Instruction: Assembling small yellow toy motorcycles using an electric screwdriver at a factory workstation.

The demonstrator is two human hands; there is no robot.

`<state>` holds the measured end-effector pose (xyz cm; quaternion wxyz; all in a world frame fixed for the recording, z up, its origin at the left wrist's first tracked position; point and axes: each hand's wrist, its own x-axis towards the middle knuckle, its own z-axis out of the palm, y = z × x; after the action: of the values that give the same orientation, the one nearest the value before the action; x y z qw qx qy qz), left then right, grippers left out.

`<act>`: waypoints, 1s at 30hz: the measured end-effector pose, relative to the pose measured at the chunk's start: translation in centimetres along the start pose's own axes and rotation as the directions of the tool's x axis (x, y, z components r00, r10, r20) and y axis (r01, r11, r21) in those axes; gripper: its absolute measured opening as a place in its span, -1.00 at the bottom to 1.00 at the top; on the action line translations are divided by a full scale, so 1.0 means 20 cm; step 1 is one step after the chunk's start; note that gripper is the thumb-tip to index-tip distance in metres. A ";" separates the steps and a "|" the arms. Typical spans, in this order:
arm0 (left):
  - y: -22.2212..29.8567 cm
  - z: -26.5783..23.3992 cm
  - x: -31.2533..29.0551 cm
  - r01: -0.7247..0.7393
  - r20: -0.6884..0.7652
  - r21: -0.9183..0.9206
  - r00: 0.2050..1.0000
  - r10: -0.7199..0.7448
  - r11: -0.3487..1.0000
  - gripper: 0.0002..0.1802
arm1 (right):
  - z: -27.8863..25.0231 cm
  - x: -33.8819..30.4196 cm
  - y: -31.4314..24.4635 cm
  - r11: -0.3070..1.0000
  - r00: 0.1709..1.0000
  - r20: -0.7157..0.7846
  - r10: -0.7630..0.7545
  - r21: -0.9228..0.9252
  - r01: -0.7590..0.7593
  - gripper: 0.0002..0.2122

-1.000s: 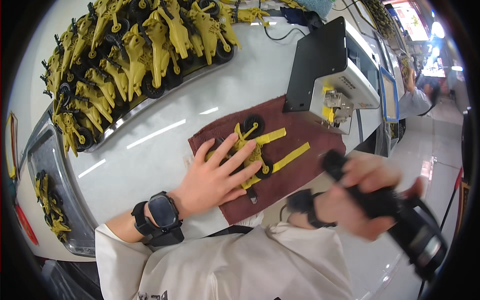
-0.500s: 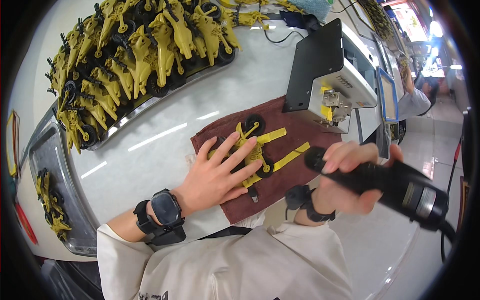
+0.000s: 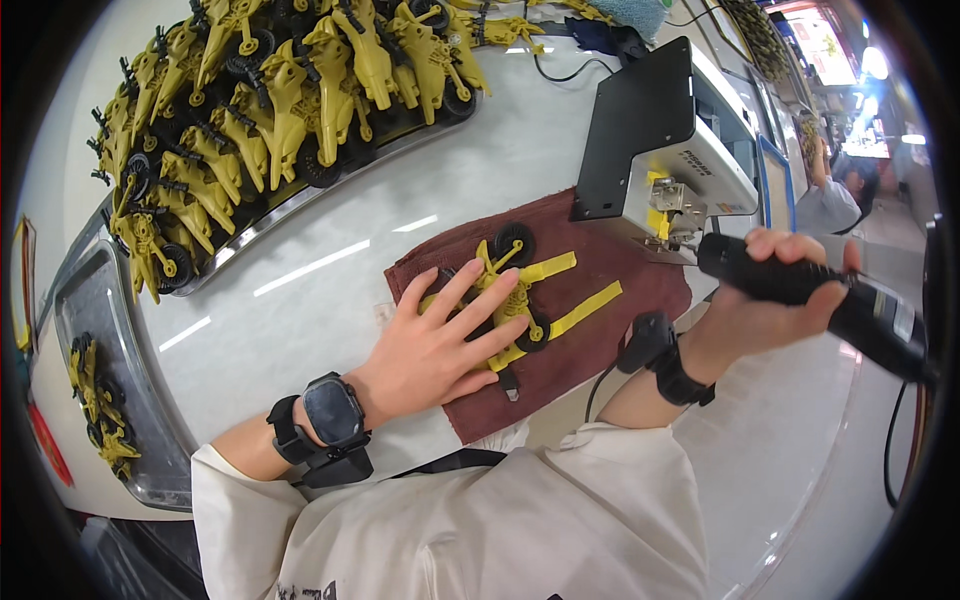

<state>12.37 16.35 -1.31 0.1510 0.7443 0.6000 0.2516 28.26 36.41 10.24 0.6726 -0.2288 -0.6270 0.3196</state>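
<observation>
My left hand (image 3: 425, 345) lies spread and flat over a yellow toy motorcycle (image 3: 514, 298) with black wheels, pressing it against a brown cloth (image 3: 590, 325). The palm and fingers hide part of the toy. On the right, my right hand (image 3: 785, 290) is wrapped round a black corded electric screwdriver (image 3: 745, 272). Its front end points left at the metal pick-up part (image 3: 678, 208) of a black and white screw feeder (image 3: 635, 140); whether the tip touches it, I cannot tell. Yellow strips (image 3: 587, 308) lie on the cloth beside the toy.
A metal tray (image 3: 330, 180) heaped with several yellow toy motorcycles stands at the far left. A second tray (image 3: 165, 440) at the left holds a few more. A cable (image 3: 570, 78) runs behind the feeder, and another person's sleeve (image 3: 828, 208) shows at the far right.
My right hand has moved right and away, bringing the screwdriver's front end from over the cloth to the feeder's front. My left hand stays on the toy.
</observation>
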 end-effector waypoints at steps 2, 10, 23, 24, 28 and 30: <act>0.00 0.00 -0.01 0.004 0.005 0.007 1.000 -0.004 1.000 -0.27 | 0.02 0.02 0.06 0.999 1.000 -0.008 0.029 0.040 -0.029 -0.41; -0.01 0.00 -0.02 0.011 0.005 0.016 1.000 -0.011 1.000 -0.28 | 0.08 -0.01 0.01 0.980 0.974 0.122 0.189 0.036 -0.195 -0.47; -0.01 0.01 -0.02 -0.009 -0.004 0.017 1.000 0.009 1.000 -0.25 | 0.29 -0.41 -0.13 0.776 0.886 0.412 0.214 0.479 -0.410 -0.09; -0.01 0.01 -0.03 -0.021 0.000 0.028 1.000 0.021 0.999 -0.25 | 0.29 -0.41 -0.13 0.773 0.889 0.410 0.204 0.489 -0.403 -0.09; -0.01 0.01 -0.02 -0.014 0.001 0.031 1.000 0.014 0.999 -0.25 | 0.31 -0.42 -0.13 0.777 0.869 0.427 0.251 0.447 -0.444 -0.12; -0.01 0.01 -0.02 -0.020 -0.002 0.031 1.000 0.020 0.999 -0.26 | 0.33 -0.43 -0.13 0.776 0.863 0.430 0.267 0.435 -0.457 -0.15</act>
<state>12.24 15.99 -1.57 0.1362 0.7522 0.5965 0.2444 22.04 27.79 6.75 0.5129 -0.0959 -0.5665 0.6378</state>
